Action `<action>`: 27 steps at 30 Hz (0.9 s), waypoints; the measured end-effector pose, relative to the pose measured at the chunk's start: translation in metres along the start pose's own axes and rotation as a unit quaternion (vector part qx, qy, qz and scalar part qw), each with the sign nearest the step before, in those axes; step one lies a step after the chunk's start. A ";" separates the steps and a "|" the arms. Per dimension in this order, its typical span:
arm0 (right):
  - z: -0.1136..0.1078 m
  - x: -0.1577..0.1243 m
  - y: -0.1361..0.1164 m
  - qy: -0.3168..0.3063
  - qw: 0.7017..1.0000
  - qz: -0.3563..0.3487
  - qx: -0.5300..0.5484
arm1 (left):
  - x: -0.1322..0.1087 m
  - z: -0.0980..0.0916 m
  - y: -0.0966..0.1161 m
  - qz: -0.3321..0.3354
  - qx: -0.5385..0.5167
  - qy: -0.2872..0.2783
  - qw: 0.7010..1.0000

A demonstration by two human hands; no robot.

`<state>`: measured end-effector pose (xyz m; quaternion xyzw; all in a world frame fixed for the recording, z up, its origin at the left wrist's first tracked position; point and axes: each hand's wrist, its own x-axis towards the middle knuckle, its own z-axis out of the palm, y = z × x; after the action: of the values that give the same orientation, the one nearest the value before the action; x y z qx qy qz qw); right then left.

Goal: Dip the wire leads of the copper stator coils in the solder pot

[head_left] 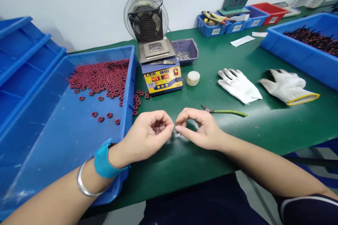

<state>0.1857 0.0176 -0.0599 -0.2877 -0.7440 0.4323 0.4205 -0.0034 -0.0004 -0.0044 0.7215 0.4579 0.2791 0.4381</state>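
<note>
Over the green bench, my left hand is closed, its thumb and forefinger pinching a small red-and-silver part that the fingers mostly hide. My right hand meets it fingertip to fingertip, also in a pinch; what lies between its fingers is too small to make out. Just beyond my hands, small red-and-black wound coils lie loose on the bench. Many more coils are heaped in the large blue tray at the left. Green-handled cutters rest behind my right hand.
A yellow-and-blue solder pot stands behind my hands, below a round fume fan. White gloves, a round pale pad and a purple bin lie around it. Another blue tray borders the right side.
</note>
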 end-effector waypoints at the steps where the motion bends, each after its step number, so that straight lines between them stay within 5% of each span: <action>1: 0.000 0.000 0.001 0.040 0.993 -0.076 -0.085 | 0.002 -0.001 0.001 -0.042 -0.047 -0.011 0.998; 4: -0.001 0.000 0.003 0.084 0.936 -0.229 -0.256 | 0.007 -0.001 0.003 -0.106 -0.125 -0.022 0.986; 9: 0.000 -0.001 -0.001 0.069 0.907 -0.258 -0.326 | 0.007 0.001 0.000 -0.104 -0.129 -0.029 0.986; 13: 0.001 0.000 -0.004 -0.006 0.998 -0.030 -0.062 | -0.001 0.003 -0.004 0.055 0.057 0.020 0.997; 15: 0.002 0.001 -0.003 -0.071 0.984 0.108 0.120 | -0.003 0.003 -0.004 0.144 0.147 0.038 0.978; 17: 0.001 0.002 -0.002 -0.089 0.972 0.141 0.166 | -0.004 0.003 -0.003 0.138 0.140 0.035 0.980; 20: -0.001 0.001 0.000 0.002 0.999 -0.035 -0.029 | 0.000 0.000 0.000 -0.005 0.000 0.002 1.000; 23: -0.004 0.000 0.001 0.060 0.941 -0.231 -0.241 | 0.006 -0.004 0.002 -0.101 -0.111 -0.037 0.988; 27: -0.004 0.000 -0.002 0.050 0.904 -0.278 -0.322 | 0.006 -0.003 0.003 -0.112 -0.122 -0.049 0.985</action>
<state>0.1894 0.0181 -0.0566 -0.2104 -0.8706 0.0198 0.4442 -0.0024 0.0057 -0.0006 0.6199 0.4761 0.2463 0.5731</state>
